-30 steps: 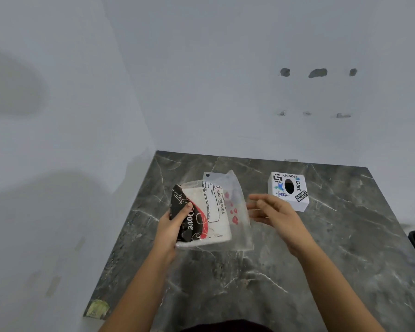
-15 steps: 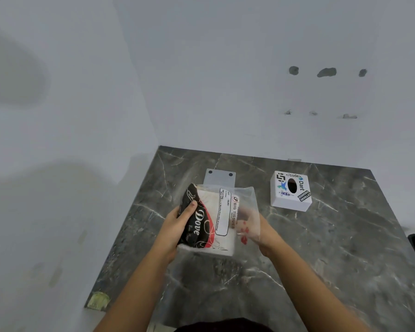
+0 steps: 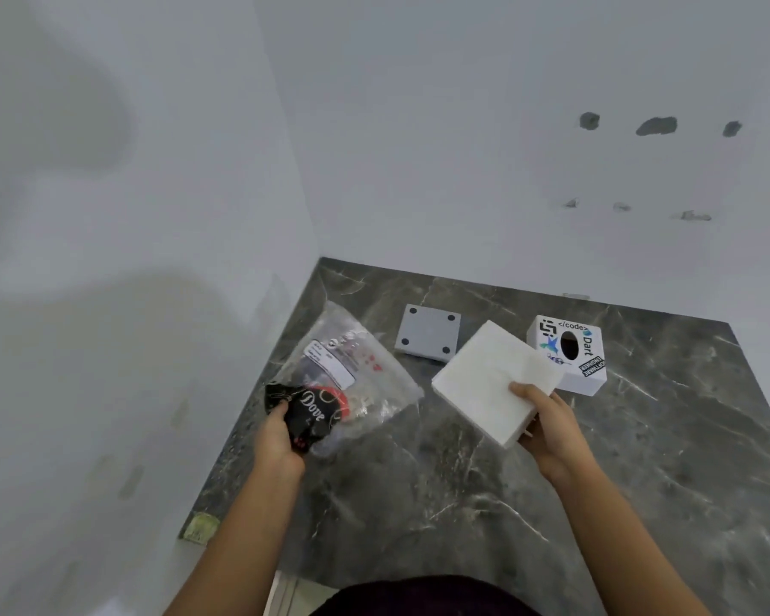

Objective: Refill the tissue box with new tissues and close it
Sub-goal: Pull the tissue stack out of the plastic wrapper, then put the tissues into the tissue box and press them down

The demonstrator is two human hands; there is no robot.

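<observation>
My right hand [image 3: 550,426] holds a thick white stack of tissues [image 3: 492,380] above the table, just in front of the tissue box. The white tissue box [image 3: 572,355] has stickers and an oval hole on its upper face and stands at the back right. My left hand [image 3: 281,435] grips the black end of the clear plastic tissue wrapper [image 3: 345,377], which hangs slack and looks empty. A grey square plate [image 3: 427,337] with a dark dot in each corner lies flat between the wrapper and the box.
The dark marble table [image 3: 419,482] sits in a corner, with white walls at the left and back. A small yellowish patch [image 3: 201,526] marks the table's front-left corner.
My right hand reached into the wrapper and pulled the white tissue stack out to the right. The wrapper, now slack, stays in my left hand. The grey plate has come into view.
</observation>
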